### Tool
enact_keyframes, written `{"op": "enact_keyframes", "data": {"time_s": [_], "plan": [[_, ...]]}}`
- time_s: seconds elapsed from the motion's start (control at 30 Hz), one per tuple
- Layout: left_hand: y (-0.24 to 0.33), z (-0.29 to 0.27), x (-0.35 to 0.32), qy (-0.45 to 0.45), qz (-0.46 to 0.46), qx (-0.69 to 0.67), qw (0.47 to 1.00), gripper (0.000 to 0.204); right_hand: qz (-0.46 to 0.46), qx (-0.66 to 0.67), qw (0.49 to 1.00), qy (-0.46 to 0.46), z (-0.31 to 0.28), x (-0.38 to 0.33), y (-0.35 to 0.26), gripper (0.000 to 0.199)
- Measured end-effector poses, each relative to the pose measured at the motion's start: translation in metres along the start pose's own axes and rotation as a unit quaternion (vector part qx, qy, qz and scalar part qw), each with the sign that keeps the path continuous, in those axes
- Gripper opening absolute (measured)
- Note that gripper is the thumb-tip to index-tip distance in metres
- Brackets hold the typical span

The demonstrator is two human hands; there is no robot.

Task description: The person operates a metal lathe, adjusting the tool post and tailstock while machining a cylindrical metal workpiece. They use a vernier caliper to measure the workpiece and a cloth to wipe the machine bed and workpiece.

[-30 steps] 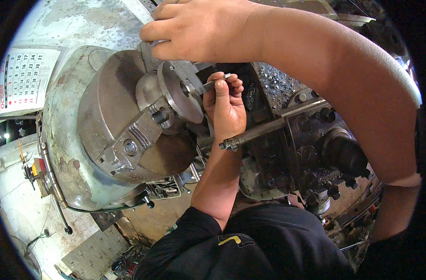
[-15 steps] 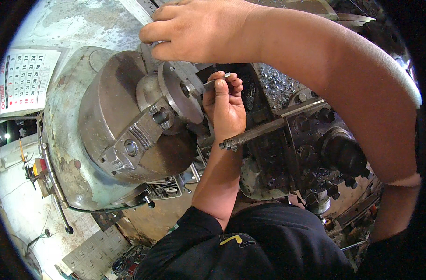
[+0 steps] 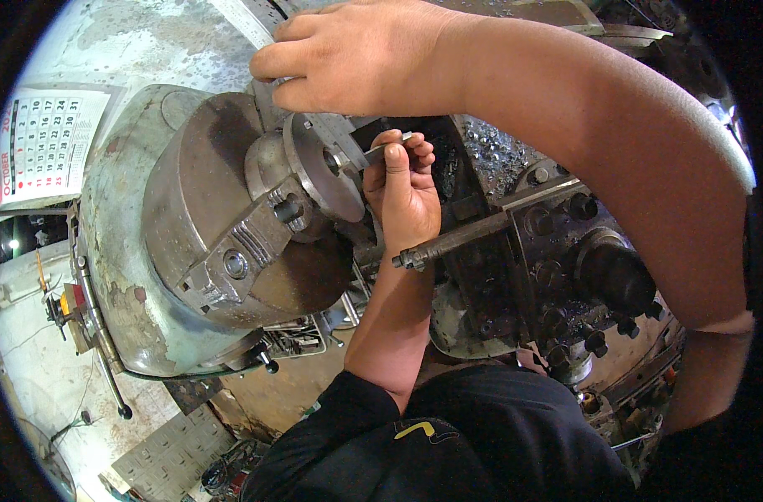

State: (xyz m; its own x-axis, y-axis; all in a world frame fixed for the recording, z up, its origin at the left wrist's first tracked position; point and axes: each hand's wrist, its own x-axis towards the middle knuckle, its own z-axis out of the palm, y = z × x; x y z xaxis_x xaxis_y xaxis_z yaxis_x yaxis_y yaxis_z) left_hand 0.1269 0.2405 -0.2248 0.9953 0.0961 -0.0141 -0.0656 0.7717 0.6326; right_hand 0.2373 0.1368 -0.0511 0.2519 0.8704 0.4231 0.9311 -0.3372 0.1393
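A large steel vernier caliper [image 3: 339,134] lies slantwise over a round metal disc [image 3: 318,167] that is held in the lathe chuck [image 3: 201,180]. My right hand [image 3: 356,58] reaches over from the right and is closed on the caliper's upper part, its fingers bent around it. Its grip from below is hidden. My left hand [image 3: 408,188] comes up from below and pinches the caliper's lower end between thumb and fingers, just right of the disc's face. A small bore shows at the disc's middle, next to the caliper. A stepped chuck jaw [image 3: 239,255] faces me.
Right of my left forearm, a boring bar [image 3: 452,238] juts leftward from the dark tool post [image 3: 578,259]. Metal chips [image 3: 490,151] lie beyond it. A calendar [image 3: 47,146] hangs at the left, above a lever [image 3: 105,360] on the green lathe headstock [image 3: 118,276].
The caliper has turned very slightly at the disc's face. Both hands keep almost the same place and grip, and the chuck stays still.
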Motion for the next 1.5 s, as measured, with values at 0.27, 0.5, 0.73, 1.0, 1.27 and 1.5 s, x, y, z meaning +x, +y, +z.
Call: {"op": "enact_keyframes", "data": {"time_s": [0.27,0.5,0.73,1.0,1.27,1.5], "plan": [[0.0,0.002,0.0,0.005,0.0,-0.006,1.0,0.02,0.013,-0.003,1.0,-0.004,-0.002,0.003,-0.002,0.024],[0.001,0.003,0.0,-0.005,0.001,-0.006,1.0,0.021,0.014,0.037,0.998,-0.044,-0.011,0.0,-0.001,0.023],[0.001,0.002,0.0,0.005,-0.002,-0.001,1.0,0.02,0.008,0.052,0.998,-0.043,-0.015,0.0,-0.001,0.021],[0.0,0.002,0.0,0.009,0.003,0.0,1.0,0.019,0.026,0.029,0.999,-0.036,-0.013,0.001,-0.003,0.023],[0.0,0.002,-0.001,0.004,0.006,-0.003,1.0,0.019,0.022,0.036,0.998,-0.043,-0.012,-0.002,-0.002,0.023],[0.0,0.002,-0.002,0.007,0.009,0.001,1.0,0.019,0.031,0.02,0.998,-0.048,-0.009,0.0,-0.001,0.023]]}}
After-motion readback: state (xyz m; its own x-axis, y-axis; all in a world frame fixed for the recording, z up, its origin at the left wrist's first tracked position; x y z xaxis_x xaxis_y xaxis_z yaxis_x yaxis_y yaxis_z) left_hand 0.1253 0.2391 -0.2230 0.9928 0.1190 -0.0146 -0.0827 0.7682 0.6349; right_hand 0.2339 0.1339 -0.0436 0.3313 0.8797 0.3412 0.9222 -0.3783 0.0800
